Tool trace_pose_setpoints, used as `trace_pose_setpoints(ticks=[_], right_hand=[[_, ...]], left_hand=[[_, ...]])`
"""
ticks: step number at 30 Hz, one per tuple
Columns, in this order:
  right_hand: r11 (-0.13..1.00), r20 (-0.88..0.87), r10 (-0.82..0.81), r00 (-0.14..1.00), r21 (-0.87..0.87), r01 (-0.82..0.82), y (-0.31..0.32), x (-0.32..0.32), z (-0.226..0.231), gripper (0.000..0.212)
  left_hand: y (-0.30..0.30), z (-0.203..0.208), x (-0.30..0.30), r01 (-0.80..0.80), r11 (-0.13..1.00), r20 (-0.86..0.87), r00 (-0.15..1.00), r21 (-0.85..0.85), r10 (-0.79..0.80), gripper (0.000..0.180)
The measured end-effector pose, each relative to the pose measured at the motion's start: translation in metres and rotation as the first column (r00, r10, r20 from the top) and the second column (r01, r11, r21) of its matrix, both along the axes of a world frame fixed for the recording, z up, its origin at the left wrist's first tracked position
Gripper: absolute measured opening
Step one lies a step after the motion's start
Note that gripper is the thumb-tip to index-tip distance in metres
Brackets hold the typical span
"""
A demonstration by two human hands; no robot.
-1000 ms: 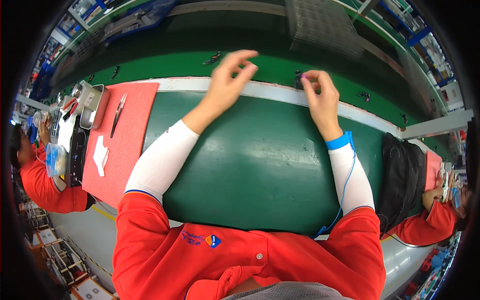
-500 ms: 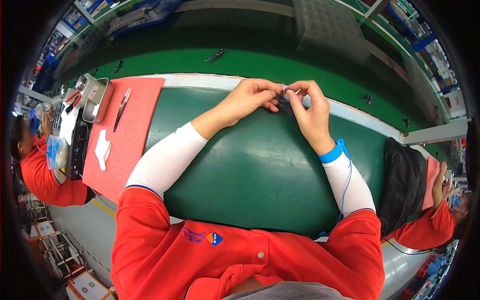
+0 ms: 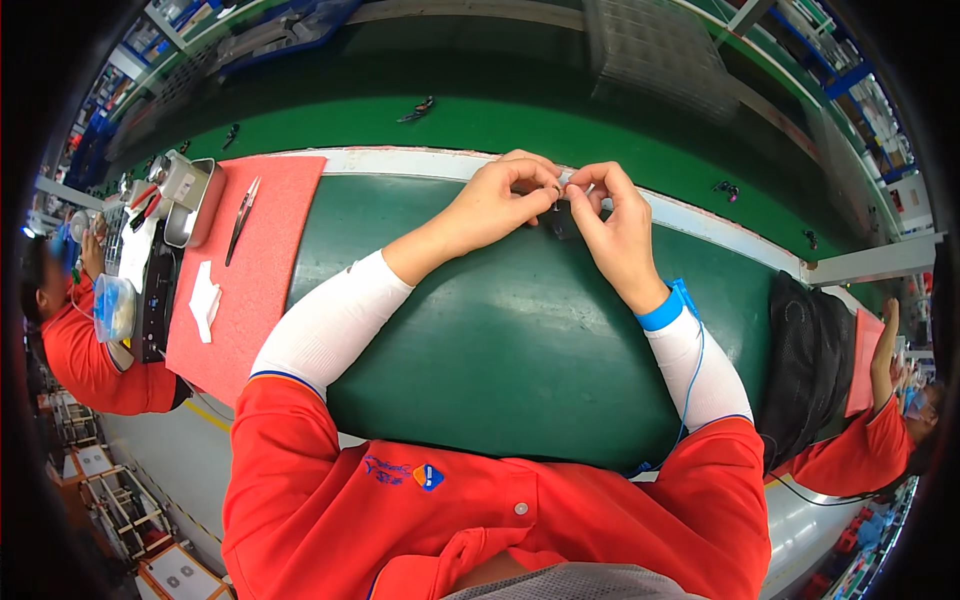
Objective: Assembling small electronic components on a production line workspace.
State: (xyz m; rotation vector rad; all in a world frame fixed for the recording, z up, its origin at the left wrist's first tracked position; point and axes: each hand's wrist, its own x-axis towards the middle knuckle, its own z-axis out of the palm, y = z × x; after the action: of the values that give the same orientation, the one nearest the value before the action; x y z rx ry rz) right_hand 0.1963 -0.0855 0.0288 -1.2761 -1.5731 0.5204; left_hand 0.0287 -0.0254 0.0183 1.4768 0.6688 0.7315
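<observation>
Green matting covers the work surface (image 3: 480, 330) where both hands meet near its far edge. The left hand (image 3: 500, 200) and right hand (image 3: 615, 225) each pinch one end of a small pale metallic part (image 3: 572, 182) between closed fingertips, lifting it just above the mat, apparently for close handling. Steel tweezers (image 3: 240, 220) lie unused on the red rectangular mat (image 3: 260, 270), well apart to the left.

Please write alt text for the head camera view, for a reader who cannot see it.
Both hands, the left hand and the right hand, meet over a green mat and pinch a small pale part between their fingertips. On the left, a red mat holds tweezers and a white cloth.
</observation>
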Motion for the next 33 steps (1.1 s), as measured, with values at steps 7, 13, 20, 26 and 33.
trace_pose_setpoints(ticks=[7,13,20,26,33], right_hand=[[0.999,-0.089,0.012,0.996,-0.047,-0.016,-0.001,-0.001,0.000,0.010],[0.778,-0.661,-0.031,0.749,-0.486,-0.397,-0.004,0.003,0.008,0.023],[0.719,-0.713,-0.064,0.698,-0.518,-0.463,-0.006,0.000,0.012,0.025],[0.943,-0.293,0.048,0.955,-0.302,-0.140,-0.007,-0.006,0.003,0.013],[0.975,0.161,0.035,0.986,0.212,-0.069,0.002,0.003,-0.003,0.012]], left_hand=[[0.000,0.006,0.001,-0.024,0.998,-0.009,1.000,0.058,0.025,0.014],[-0.003,0.011,-0.003,-0.145,0.811,-0.055,0.975,0.567,0.213,0.005],[-0.005,0.011,0.002,-0.077,0.413,-0.047,0.958,0.907,0.283,0.006],[-0.007,0.007,0.000,-0.086,0.669,-0.116,0.961,0.739,0.252,0.006],[-0.002,0.011,-0.002,0.025,0.973,0.087,0.996,-0.230,-0.005,0.007]])
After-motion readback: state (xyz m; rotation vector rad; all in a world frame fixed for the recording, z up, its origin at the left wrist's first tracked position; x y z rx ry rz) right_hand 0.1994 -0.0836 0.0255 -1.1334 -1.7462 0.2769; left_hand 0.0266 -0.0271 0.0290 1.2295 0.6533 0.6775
